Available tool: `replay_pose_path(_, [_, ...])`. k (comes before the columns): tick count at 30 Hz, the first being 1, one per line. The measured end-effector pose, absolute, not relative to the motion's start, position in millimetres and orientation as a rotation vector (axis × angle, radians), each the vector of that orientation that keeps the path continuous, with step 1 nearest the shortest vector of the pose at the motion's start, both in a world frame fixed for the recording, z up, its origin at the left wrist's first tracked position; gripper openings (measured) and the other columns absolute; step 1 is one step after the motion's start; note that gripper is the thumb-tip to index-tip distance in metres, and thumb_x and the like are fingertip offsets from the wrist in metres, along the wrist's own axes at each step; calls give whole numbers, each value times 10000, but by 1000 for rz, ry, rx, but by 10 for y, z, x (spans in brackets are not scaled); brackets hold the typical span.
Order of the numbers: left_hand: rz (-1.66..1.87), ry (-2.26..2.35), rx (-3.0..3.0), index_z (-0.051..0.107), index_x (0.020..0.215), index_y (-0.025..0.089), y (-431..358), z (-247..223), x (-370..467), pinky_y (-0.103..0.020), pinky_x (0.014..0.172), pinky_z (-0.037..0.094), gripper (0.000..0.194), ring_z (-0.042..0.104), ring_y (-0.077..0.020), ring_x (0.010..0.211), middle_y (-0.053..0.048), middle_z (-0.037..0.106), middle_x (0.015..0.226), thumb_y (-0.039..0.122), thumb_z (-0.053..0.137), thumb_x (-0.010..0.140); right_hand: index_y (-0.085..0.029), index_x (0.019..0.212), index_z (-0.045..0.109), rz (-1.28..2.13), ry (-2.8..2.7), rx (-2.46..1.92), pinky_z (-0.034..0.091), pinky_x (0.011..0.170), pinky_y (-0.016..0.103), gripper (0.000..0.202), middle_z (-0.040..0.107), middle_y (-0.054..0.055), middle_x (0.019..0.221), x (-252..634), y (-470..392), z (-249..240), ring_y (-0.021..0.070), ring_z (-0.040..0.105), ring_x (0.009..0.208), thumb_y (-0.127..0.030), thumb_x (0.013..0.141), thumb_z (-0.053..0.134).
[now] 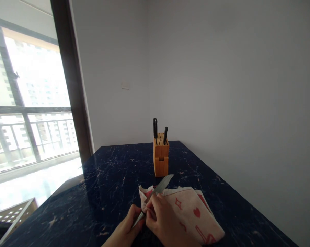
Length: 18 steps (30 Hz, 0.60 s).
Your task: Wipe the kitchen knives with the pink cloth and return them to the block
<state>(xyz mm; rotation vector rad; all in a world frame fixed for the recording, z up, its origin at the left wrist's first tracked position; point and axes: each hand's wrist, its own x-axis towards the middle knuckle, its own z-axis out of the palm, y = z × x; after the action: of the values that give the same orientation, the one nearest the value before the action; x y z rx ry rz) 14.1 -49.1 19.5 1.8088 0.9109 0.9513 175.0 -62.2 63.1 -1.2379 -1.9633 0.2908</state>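
A kitchen knife (164, 183) points away from me and to the right, its blade tip bare near the knife block. My left hand (129, 224) is closed around its handle. My right hand (162, 218) pinches a pale cloth (187, 209) with red hearts and shapes against the blade near the handle. The rest of the cloth spreads to the right, under and beside my right hand. Part of the blade is hidden by my right fingers and the folded cloth.
A wooden knife block (161, 161) stands upright beyond my hands, with two black-handled knives (155, 127) in it. All this is on a dark blue marbled table (118, 171). A grey wall runs along the right; a window and a perforated basket (15, 216) are at left.
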Motion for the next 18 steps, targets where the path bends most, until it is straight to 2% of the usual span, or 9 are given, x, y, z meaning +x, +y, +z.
replay_pose_path(6, [1005, 850, 1735, 512, 913, 188, -475, 202, 137, -253, 707, 397, 271, 517, -143, 776, -13, 608, 842, 443, 447, 849, -204, 725, 473, 249, -1936, -1218, 413, 698, 277, 202, 555, 16, 787, 1733, -603, 572, 167, 525, 763, -37, 612, 462])
replay_pose_path(10, [1081, 830, 1726, 527, 870, 186, -448, 162, 144, -224, 657, 401, 307, 508, -119, 713, 4, 593, 770, 485, 481, 815, -201, 735, 475, 187, -1954, -1212, 403, 691, 274, 213, 554, 17, 783, 1736, -593, 558, 167, 517, 762, -30, 608, 463])
replay_pose_path(12, [1114, 890, 1669, 525, 867, 184, -447, 163, 147, -185, 549, 384, 324, 489, -86, 605, 22, 571, 712, 500, 489, 804, -197, 713, 473, 158, -1957, -1277, 396, 663, 274, 205, 548, 17, 749, 1746, -590, 569, 167, 510, 729, -31, 593, 479])
replay_pose_path(15, [1116, 990, 1526, 502, 883, 184, -467, 225, 148, -145, 342, 223, 373, 341, -24, 365, 57, 530, 623, 545, 450, 801, -190, 691, 475, 140, -1963, -1362, 388, 639, 279, 165, 545, 24, 729, 1766, -590, 601, 172, 503, 713, -48, 609, 495])
replay_pose_path(16, [1123, 1013, 1486, 499, 883, 184, -477, 260, 147, -144, 319, 188, 391, 304, -17, 330, 65, 520, 602, 560, 445, 794, -189, 695, 480, 144, -1972, -1365, 388, 640, 281, 149, 548, 27, 735, 1771, -593, 614, 175, 503, 720, -59, 625, 499])
replay_pose_path(18, [1180, 1041, 1423, 511, 863, 179, -500, 341, 142, -145, 316, 222, 412, 327, -26, 333, 68, 508, 579, 579, 465, 771, -188, 711, 493, 148, -1998, -1345, 391, 661, 294, 119, 556, 31, 753, 1773, -606, 644, 182, 503, 744, -84, 655, 507])
